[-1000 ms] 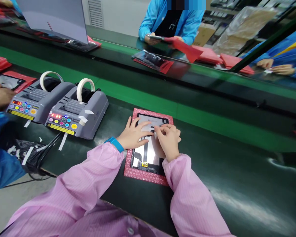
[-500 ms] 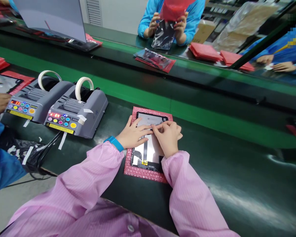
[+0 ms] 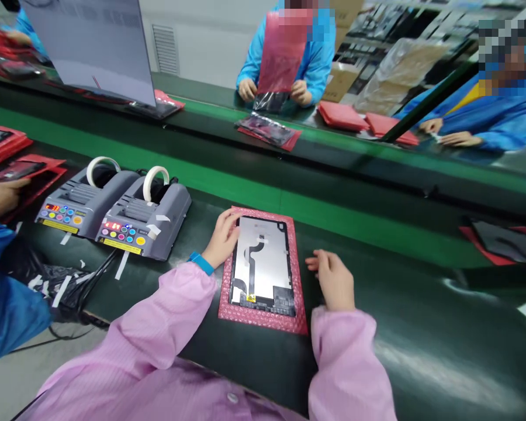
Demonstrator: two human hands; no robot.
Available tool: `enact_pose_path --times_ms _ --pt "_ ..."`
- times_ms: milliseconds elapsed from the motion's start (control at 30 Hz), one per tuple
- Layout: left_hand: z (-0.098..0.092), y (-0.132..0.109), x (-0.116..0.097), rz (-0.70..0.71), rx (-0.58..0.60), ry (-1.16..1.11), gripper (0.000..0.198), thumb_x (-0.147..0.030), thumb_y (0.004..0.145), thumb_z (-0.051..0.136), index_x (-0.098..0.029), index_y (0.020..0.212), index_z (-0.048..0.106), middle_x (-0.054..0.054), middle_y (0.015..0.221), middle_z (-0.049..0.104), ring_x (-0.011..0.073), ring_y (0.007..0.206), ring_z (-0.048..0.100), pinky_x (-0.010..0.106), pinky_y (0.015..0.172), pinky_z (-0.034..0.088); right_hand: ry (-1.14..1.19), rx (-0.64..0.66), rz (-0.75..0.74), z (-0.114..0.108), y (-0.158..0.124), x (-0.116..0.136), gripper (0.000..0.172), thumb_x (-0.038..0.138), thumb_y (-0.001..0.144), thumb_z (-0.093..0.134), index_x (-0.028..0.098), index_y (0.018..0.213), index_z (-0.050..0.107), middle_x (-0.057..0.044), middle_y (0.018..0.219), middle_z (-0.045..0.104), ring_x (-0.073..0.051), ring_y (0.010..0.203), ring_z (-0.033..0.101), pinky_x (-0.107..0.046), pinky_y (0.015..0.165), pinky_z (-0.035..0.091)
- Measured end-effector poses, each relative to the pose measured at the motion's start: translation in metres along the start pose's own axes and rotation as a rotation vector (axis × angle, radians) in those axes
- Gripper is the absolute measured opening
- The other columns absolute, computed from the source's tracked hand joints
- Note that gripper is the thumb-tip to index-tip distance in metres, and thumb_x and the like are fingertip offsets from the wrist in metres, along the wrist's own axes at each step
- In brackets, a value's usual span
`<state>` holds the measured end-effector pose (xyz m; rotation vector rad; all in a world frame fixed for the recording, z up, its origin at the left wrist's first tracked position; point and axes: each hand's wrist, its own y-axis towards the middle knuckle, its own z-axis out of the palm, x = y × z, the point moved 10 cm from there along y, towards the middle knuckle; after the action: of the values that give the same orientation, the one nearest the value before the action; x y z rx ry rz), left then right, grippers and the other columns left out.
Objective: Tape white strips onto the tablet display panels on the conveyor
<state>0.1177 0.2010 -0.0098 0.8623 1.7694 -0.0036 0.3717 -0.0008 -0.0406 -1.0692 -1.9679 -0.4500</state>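
"One display panel [image 3: 272, 263], where is it?"
"Flat on pink bubble wrap [image 3: 225, 295], on the tabletop [image 3: 412, 316]."
"And the fingers?"
"The left hand [image 3: 222, 238] rests at its upper left corner, fingers bent, thumb apart. The right hand [image 3: 335, 280] is beside the wrap, fingers loosely curled; I cannot tell whether they pinch anything."
"Beyond?"
"Two tape dispensers [image 3: 173, 231], to the left."

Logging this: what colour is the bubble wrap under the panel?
Reddish pink bubble wrap, clearest in the head view.
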Motion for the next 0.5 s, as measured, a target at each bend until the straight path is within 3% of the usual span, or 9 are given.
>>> enact_pose_path --times_ms 100,200,333,500 --pt "-0.005 0.002 0.027 -0.159 -0.09 -0.262 0.041 -0.031 0.098 0.041 -0.023 0.138 0.044 0.011 0.141 0.045 0.0219 0.134 0.042 0.044 0.115 0.033 0.198 0.234 0.139 0.017 -0.03 -0.018 0.062 0.071 0.074 0.055 0.016 0.101 0.066 -0.011 0.082 0.072 -0.02 0.062 0.062 -0.03 0.05 0.046" --pt "0.001 -0.001 0.025 -0.149 -0.089 -0.29 0.045 -0.026 0.095 0.045 -0.023 0.139 0.042 0.011 0.144 0.043 0.0217 0.137 0.039 0.044 0.118 0.028 0.343 0.322 0.176 0.031 -0.047 -0.017 0.063 0.07 0.069 0.064 0.014 0.1 0.068 -0.01 0.083 0.072 -0.012 0.048 0.05 -0.025 0.037 0.034" --pt "0.006 -0.004 0.015 -0.091 -0.083 -0.183 0.052 -0.02 0.089 0.05 -0.025 0.141 0.042 0.009 0.147 0.04 0.0218 0.141 0.033 0.045 0.121 0.021 0.458 0.248 0.103 0.033 -0.041 -0.005 0.053 0.065 0.075 0.064 0.017 0.097 0.068 -0.004 0.073 0.066 -0.009 0.045 0.039 -0.023 0.034 0.026" --pt "-0.002 -0.013 0.036 -0.243 -0.182 -0.404 0.044 -0.028 0.09 0.054 -0.024 0.134 0.047 0.01 0.144 0.042 0.0221 0.14 0.037 0.043 0.118 0.028 0.396 0.152 -0.074 0.026 -0.012 0.005 0.045 0.061 0.082 0.06 0.02 0.1 0.064 0.002 0.07 0.059 -0.007 0.043 0.036 -0.022 0.038 0.029"
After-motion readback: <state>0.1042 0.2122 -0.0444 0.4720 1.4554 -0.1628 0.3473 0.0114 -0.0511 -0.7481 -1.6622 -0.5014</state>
